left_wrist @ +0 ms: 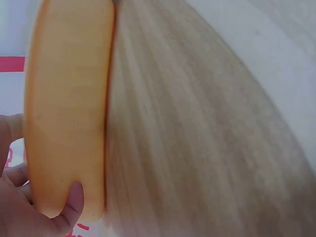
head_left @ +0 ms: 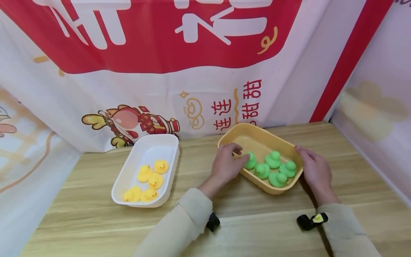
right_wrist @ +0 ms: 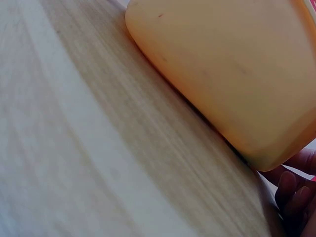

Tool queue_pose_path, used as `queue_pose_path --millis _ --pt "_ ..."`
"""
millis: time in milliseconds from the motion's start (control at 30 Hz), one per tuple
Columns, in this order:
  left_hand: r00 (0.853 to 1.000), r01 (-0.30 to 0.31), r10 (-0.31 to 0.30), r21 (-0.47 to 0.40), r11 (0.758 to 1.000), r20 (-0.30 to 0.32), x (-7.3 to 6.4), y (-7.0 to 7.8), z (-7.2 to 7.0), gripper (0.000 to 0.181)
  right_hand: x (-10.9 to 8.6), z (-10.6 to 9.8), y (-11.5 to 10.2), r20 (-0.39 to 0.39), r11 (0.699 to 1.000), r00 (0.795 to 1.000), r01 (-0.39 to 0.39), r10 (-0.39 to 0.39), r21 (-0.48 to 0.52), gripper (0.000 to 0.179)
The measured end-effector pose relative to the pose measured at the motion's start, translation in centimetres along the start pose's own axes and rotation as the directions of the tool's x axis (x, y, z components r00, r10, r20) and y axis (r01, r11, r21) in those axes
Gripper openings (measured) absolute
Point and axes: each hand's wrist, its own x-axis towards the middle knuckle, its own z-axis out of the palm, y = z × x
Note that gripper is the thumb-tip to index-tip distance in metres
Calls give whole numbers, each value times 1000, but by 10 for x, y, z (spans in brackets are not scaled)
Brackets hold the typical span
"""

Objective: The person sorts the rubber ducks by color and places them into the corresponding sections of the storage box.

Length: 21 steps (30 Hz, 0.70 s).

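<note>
An orange plastic tub (head_left: 257, 133) holds several green toy ducks (head_left: 273, 159) grouped toward its front right. At its left side, my left hand (head_left: 224, 163) holds the tub by the wall. The thumb reaches over the rim beside the leftmost duck, and one finger (left_wrist: 75, 200) presses the outer wall in the left wrist view. My right hand (head_left: 316, 171) grips the tub's right end, with the thumb up at the rim. In the right wrist view, curled fingers (right_wrist: 291, 190) sit at the tub's lower far corner.
A white tub (head_left: 128, 166) with several yellow toy ducks (head_left: 155, 181) stands left on the wood-grain table (head_left: 86, 200). Behind the table hangs a printed cloth (head_left: 154, 89). Another cloth wall (head_left: 372, 121) borders the right side.
</note>
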Motion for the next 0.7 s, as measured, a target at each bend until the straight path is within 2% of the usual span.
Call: queue_pose_path --millis 200,433,700 --pt "998 -57 58 -57 997 8 -5 -3 -9 30 -2 2 1 -6 1000 1000 1 -1 -7 86" --pt "992 -94 94 -3 996 89 -14 -8 -8 27 -4 1 3 1 1000 1000 -15 15 -16 85" --pt "991 -96 94 17 995 94 -16 -10 -7 26 -3 1 1 -5 1000 1000 -14 14 -13 84"
